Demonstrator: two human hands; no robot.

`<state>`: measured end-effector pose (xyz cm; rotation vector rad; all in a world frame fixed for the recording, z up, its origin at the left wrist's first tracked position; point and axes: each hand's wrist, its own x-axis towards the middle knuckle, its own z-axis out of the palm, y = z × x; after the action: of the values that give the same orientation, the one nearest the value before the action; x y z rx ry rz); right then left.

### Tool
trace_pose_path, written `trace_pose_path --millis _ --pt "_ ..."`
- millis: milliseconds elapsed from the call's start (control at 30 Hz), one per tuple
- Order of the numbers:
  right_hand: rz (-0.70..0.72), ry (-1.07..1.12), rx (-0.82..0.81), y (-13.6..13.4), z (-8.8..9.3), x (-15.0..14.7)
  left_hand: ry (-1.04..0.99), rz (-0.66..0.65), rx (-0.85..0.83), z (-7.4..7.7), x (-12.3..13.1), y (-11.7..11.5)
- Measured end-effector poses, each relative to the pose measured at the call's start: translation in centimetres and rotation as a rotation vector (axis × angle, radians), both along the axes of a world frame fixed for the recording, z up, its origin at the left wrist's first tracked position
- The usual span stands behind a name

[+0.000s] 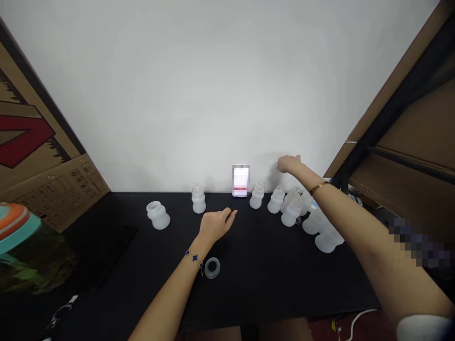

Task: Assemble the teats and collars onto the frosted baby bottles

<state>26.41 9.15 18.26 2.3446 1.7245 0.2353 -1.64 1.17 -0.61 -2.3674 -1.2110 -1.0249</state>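
Observation:
My left hand [216, 224] hovers over the middle of the black table, thumb and forefinger apart, with nothing visible between them. Just below its wrist lies a translucent ring-shaped collar [212, 274]. My right hand [289, 164] is raised in front of the wall, bent at the wrist; its fingers are mostly hidden. Beneath it stand small frosted baby bottles with clear domed caps, one [276, 201] nearest the hand, another [257, 197] to its left. A capped bottle [198, 200] stands at the back left. Farther left, a wide-mouthed bottle [159, 217] is uncapped.
More white bottles [326, 241] cluster at the right, partly behind my forearm. A bright, blurred-out upright panel [241, 181] stands against the wall. A large jar with an orange and teal lid [21, 227] and a printed cardboard box [81, 180] flank the left.

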Motion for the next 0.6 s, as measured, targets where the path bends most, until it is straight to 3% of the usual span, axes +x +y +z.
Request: trace_pose_path --millis 133,233,333,433,600 --pt "0.181 -0.043 0.135 -3.3 3.2 -3.2 -0.082 -0.029 0.057 0.0 0.0 -0.1" --pt "0.366 -0.078 0.167 -6.4 3.1 -6.5 -0.123 -0.06 0.065 0.1 -0.1 -0.3" --pt "0.509 -0.015 -0.132 -8.7 0.4 -9.4 -0.123 -0.098 0.021 0.3 -0.3 -0.4" --pt "0.549 0.063 -0.441 -9.9 -3.4 -10.7 -0.087 -0.103 -0.069 0.6 -0.5 -0.5" --pt "0.506 0.05 -0.53 -10.4 -7.6 -10.7 -0.06 -0.113 -0.111 0.7 -0.7 -0.5"
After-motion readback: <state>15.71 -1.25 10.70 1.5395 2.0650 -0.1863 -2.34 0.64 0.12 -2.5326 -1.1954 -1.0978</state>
